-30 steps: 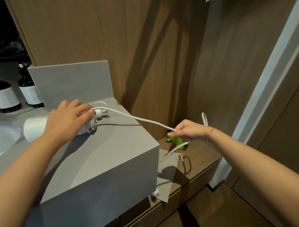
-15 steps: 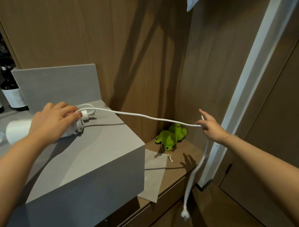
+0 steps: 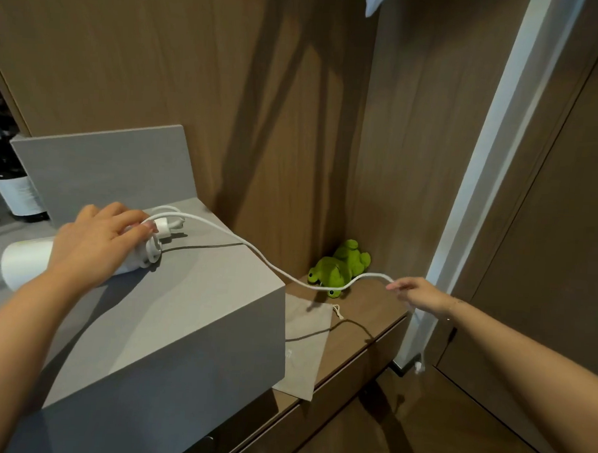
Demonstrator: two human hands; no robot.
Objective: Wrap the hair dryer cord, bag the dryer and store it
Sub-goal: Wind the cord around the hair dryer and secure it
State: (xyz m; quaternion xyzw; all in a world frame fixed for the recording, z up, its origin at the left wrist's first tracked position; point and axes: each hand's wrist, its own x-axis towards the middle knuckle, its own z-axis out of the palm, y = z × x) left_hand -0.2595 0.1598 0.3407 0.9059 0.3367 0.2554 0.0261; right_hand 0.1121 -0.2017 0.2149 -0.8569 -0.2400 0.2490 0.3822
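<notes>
A white hair dryer [image 3: 25,261] lies on the grey stone counter [image 3: 191,307]. My left hand [image 3: 94,244] rests over its handle end and grips it, where a few turns of cord are wound. The white cord [image 3: 272,264] sags from there across to my right hand [image 3: 421,295], which pinches it out to the right. Beyond that hand the cord drops down, and its plug [image 3: 419,368] hangs near the floor. A beige drawstring bag [image 3: 306,346] lies flat on the lower wooden shelf [image 3: 364,335].
A green plush frog [image 3: 340,267] sits in the shelf corner against the wooden wall. Dark bottles [image 3: 14,190] stand at the far left behind a grey upstand. A white door frame [image 3: 492,166] rises on the right. A drawer front runs below the shelf.
My right hand has slid further along the cord, out to the right and then lower. The cord, taut half a second ago, now sags. The view has shifted left to right.
</notes>
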